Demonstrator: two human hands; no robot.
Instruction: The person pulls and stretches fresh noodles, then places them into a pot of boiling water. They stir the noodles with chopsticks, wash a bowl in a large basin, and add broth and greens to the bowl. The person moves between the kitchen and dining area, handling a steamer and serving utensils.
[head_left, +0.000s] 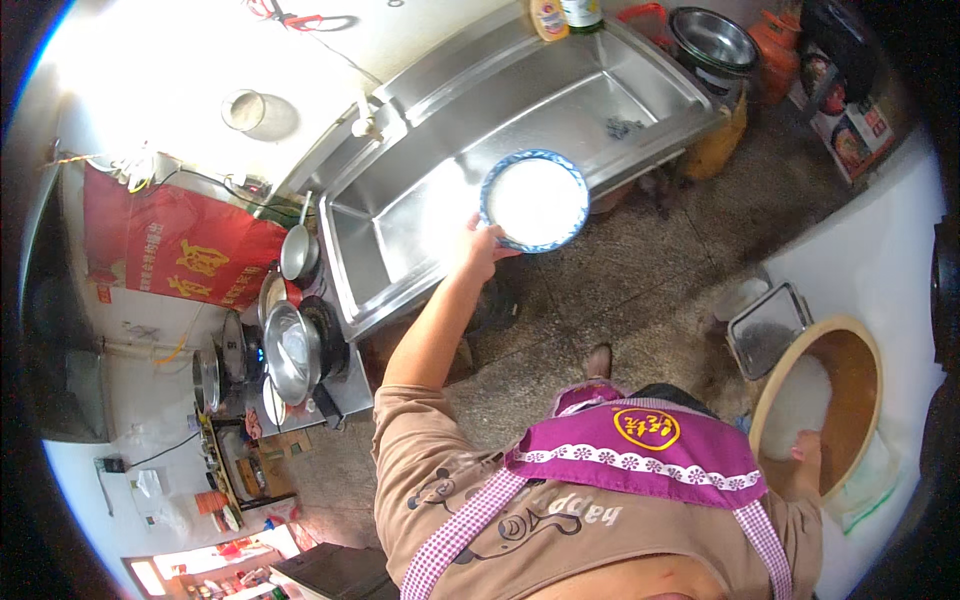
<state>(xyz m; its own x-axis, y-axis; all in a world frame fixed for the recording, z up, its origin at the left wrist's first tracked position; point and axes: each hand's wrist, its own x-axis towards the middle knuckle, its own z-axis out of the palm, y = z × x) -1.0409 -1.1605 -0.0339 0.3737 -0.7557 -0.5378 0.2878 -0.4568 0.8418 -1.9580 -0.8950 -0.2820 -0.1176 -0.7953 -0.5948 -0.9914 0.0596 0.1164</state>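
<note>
My left hand (480, 247) grips the rim of a round white plate or shallow bowl (537, 201) with a blue patterned edge. I hold it over the front edge of a long stainless steel sink (442, 202). A dark scrubber (624, 128) lies in the sink's far right part. At the right, my right hand (807, 447) reaches inside a large tan tub (862, 405). Something whitish (796, 405) shows in the tub. Whether the fingers of that hand hold anything is unclear.
Metal bowls (291, 352) and a pan (299, 251) stand left of the sink. Bottles (550, 19) stand on its back ledge, near a faucet (366, 127). Stacked basins (712, 41) and an orange gas cylinder (774, 56) are at the upper right. A tray (766, 330) leans beside the tub.
</note>
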